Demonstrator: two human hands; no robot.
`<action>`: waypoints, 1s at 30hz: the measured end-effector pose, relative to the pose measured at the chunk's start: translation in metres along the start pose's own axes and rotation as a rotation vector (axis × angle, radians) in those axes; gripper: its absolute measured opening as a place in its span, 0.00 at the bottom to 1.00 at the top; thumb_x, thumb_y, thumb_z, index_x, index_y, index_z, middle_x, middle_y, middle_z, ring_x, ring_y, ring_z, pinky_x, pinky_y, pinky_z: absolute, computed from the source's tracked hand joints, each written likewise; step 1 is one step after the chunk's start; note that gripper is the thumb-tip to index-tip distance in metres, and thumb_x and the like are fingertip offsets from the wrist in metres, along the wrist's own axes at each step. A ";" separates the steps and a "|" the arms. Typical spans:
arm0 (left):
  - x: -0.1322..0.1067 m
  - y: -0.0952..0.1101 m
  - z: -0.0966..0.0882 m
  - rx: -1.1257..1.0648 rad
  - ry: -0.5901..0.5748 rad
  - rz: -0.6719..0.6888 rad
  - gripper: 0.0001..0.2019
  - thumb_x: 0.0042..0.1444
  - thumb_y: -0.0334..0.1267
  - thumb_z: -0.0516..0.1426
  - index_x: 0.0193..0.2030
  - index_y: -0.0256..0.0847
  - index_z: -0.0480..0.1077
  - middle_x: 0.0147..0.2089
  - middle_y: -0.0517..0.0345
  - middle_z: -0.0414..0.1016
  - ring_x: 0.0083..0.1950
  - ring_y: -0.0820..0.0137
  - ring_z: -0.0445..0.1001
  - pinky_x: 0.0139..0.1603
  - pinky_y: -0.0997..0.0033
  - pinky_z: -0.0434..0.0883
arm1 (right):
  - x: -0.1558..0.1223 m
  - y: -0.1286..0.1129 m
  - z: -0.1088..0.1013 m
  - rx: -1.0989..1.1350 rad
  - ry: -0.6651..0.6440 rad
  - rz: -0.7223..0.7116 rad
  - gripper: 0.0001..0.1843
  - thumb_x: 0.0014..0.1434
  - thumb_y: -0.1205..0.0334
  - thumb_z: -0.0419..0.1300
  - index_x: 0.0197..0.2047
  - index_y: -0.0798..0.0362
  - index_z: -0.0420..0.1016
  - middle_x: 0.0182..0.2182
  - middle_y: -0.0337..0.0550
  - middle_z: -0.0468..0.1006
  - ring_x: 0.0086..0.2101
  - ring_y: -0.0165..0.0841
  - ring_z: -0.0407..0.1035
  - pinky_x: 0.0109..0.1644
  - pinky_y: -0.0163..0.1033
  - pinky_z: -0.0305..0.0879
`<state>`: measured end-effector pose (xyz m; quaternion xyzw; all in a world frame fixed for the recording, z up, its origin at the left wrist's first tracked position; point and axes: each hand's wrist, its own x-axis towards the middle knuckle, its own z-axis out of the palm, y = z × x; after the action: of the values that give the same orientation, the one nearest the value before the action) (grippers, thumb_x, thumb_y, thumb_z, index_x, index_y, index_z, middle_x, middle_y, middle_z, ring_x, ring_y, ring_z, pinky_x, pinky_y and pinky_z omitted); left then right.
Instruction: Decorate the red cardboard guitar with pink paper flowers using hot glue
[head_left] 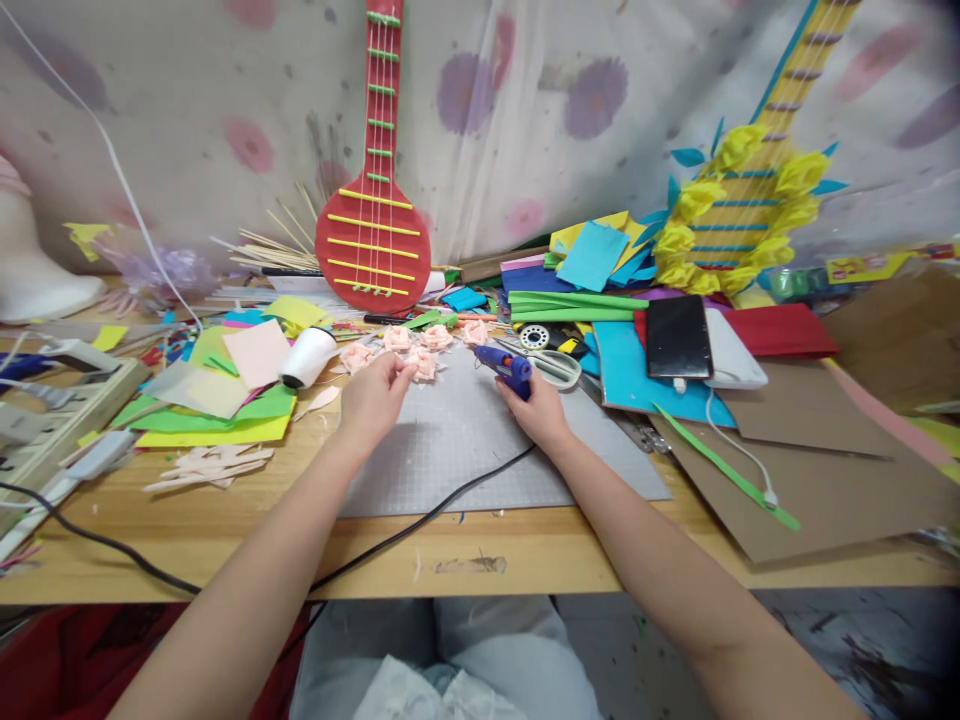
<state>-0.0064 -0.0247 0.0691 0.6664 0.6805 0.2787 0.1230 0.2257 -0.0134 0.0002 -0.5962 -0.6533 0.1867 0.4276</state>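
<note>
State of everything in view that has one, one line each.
Left hand: fingers bent at pink flowers; grip unclear
Right hand: closed on glue gun
Glue gun: held, nozzle toward flowers
Pink flowers: formed, clustered
Black-screened device: screen dark
White cone: on its side
Red model instrument: upright, strung
Power strip: plugs inserted

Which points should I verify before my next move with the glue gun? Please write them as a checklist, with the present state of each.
1. Glue gun gripped: ok, the right hand holds it.
2. Nozzle away from the left hand: ok, a gap shows between them.
3. Flower held by the left hand: cannot tell; the fingertips are at the pink flowers, but the grip is unclear.
4. Cord away from the arms: not ok, it crosses the mat and passes under the left forearm.
5. Glue gun hot: cannot tell from the picture.
</note>
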 end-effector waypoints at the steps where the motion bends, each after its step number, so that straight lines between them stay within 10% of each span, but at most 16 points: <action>1: -0.001 0.004 0.003 -0.012 -0.010 0.012 0.13 0.56 0.47 0.49 0.28 0.42 0.66 0.24 0.61 0.67 0.27 0.71 0.65 0.27 0.73 0.52 | 0.000 -0.001 0.000 -0.053 0.014 -0.018 0.22 0.52 0.48 0.54 0.45 0.53 0.69 0.37 0.49 0.76 0.36 0.42 0.70 0.40 0.47 0.66; 16: -0.009 0.009 0.033 0.007 -0.127 0.063 0.10 0.59 0.42 0.46 0.37 0.44 0.67 0.27 0.60 0.74 0.32 0.69 0.71 0.30 0.73 0.56 | 0.000 0.001 0.000 -0.162 0.011 -0.008 0.19 0.53 0.53 0.55 0.46 0.54 0.65 0.36 0.49 0.77 0.35 0.42 0.71 0.39 0.45 0.65; 25: -0.006 -0.010 0.031 -0.142 0.024 -0.010 0.09 0.54 0.46 0.53 0.33 0.42 0.65 0.25 0.65 0.74 0.30 0.72 0.72 0.30 0.74 0.59 | 0.008 0.008 0.002 0.287 0.015 0.300 0.22 0.50 0.49 0.57 0.44 0.53 0.62 0.23 0.38 0.74 0.19 0.30 0.69 0.25 0.38 0.69; 30: -0.005 -0.017 0.032 -0.166 -0.015 0.012 0.10 0.55 0.46 0.52 0.31 0.43 0.65 0.25 0.65 0.75 0.29 0.72 0.72 0.31 0.74 0.60 | 0.011 0.008 0.001 0.487 0.054 0.349 0.24 0.43 0.47 0.61 0.38 0.52 0.60 0.32 0.41 0.76 0.18 0.24 0.65 0.19 0.31 0.64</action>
<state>-0.0031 -0.0223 0.0327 0.6601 0.6502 0.3297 0.1812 0.2311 -0.0006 -0.0026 -0.5840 -0.4655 0.3927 0.5367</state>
